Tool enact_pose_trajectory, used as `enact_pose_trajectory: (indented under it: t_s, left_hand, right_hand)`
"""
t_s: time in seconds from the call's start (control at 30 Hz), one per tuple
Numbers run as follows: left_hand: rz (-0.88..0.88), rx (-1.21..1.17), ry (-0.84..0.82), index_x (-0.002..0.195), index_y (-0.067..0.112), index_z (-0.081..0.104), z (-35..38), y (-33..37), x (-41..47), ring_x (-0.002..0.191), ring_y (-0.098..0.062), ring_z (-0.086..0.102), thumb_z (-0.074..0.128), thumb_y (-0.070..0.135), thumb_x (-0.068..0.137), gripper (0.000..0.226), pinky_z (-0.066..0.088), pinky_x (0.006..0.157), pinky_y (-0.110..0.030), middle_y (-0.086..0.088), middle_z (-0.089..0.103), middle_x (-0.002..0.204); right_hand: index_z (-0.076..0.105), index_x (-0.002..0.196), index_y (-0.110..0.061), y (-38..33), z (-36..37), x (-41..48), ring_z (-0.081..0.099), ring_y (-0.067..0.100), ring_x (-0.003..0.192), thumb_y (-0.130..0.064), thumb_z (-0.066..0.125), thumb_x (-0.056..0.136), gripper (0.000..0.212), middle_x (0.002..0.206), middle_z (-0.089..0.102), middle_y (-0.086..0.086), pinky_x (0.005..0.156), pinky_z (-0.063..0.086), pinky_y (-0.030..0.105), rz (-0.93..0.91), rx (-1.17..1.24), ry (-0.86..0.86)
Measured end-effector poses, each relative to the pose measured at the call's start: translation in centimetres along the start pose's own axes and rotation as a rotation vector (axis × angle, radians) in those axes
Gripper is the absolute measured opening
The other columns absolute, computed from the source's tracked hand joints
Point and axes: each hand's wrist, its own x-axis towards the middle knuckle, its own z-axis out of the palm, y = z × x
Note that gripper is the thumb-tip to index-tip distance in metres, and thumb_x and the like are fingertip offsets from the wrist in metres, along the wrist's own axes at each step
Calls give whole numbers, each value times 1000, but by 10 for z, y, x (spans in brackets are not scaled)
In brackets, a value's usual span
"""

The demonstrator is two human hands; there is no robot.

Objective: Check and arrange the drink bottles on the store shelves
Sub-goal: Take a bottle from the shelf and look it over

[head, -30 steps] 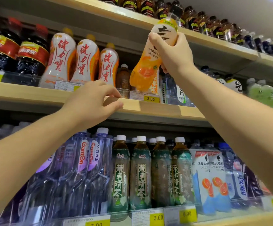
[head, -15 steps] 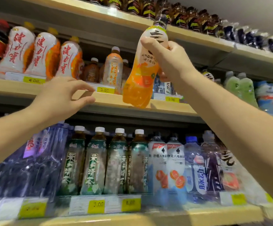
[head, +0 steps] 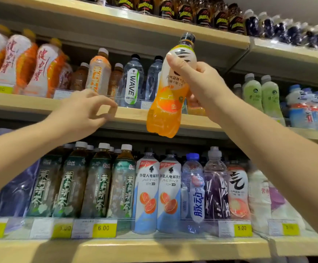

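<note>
My right hand (head: 200,84) grips an orange soda bottle (head: 165,109) with a white-and-orange label and dark cap, held tilted in the air in front of the middle shelf (head: 135,112). My left hand (head: 84,112) hovers at that shelf's front edge, fingers curled with thumb and forefinger nearly touching, holding nothing. Behind stand a clear WAVE water bottle (head: 132,82), amber tea bottles (head: 99,73) and orange-and-white bottles (head: 44,69).
The lower shelf (head: 154,247) carries green tea bottles (head: 97,181), white ACTIVE bottles (head: 146,192), a blue bottle (head: 194,188) and a purple one (head: 216,186), behind yellow price tags (head: 104,228). Dark bottles (head: 201,14) line the top shelf. Pale green bottles (head: 268,92) stand right.
The view has swung rightward along the shelves. My right hand has brought the orange bottle out and slightly lower. My left hand has slid right along the shelf edge, its fingers curling.
</note>
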Motion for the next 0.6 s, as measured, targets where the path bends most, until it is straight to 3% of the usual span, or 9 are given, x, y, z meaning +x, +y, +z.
enact_pose_trajectory:
  t_s: [0.13,0.27,0.4,0.47,0.6]
  left_hand:
    - [86,-7,2,126,45,58,17,20,11,106,-18,49,56,40,95,32,49,92,-47,6,50,115]
    - [207,-44,-10,126,46,57,33,41,25,103,-14,44,56,41,94,32,49,90,-47,13,44,107]
    - [259,-73,66,116,41,60,50,57,30,95,-13,39,61,36,92,25,48,84,-47,18,40,93]
    - [283,-71,75,112,38,61,55,65,33,92,-14,40,63,33,91,22,49,81,-47,17,40,92]
    - [313,-42,75,110,31,64,66,87,42,88,-18,45,68,27,90,21,50,78,-46,6,47,96]
  right_hand:
    - [63,111,-22,3,-13,2,56,13,63,-77,64,80,62,91,70,4,57,51,31,-10,-41,6]
    - [64,110,-22,10,-25,8,55,2,49,-76,63,82,61,85,69,-4,50,49,22,-14,-68,21]
    - [64,110,-22,24,-40,11,54,8,54,-77,65,80,63,87,69,-3,52,47,25,6,-73,22]
    - [64,109,-23,32,-50,12,57,11,58,-76,66,80,60,90,73,-1,55,49,27,11,-56,6]
    - [64,107,-24,49,-76,17,59,0,47,-76,69,78,59,81,71,-8,47,46,21,14,-27,6]
